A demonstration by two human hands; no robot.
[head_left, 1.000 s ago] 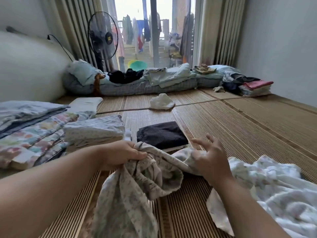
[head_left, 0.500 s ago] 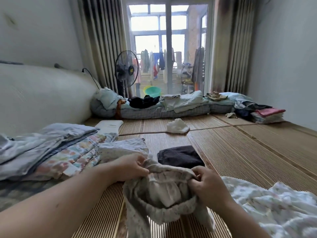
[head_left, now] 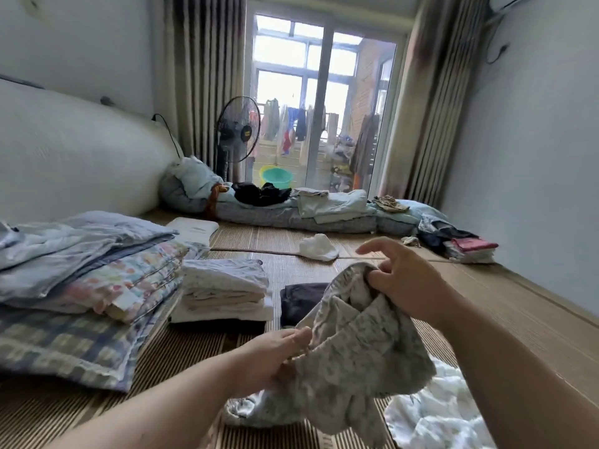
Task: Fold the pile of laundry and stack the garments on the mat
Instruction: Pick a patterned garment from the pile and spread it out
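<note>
Pinching the garment (head_left: 356,351) low at its edge, the left hand (head_left: 275,358) has its fingers pressed together on the cloth. The right hand (head_left: 405,280) bunches the top in curled lower fingers, forefinger stretched free. The cloth hangs crumpled between them, above the mat (head_left: 486,303). With so partial a top hold, it could slip and twist, spoiling the fold.
</note>
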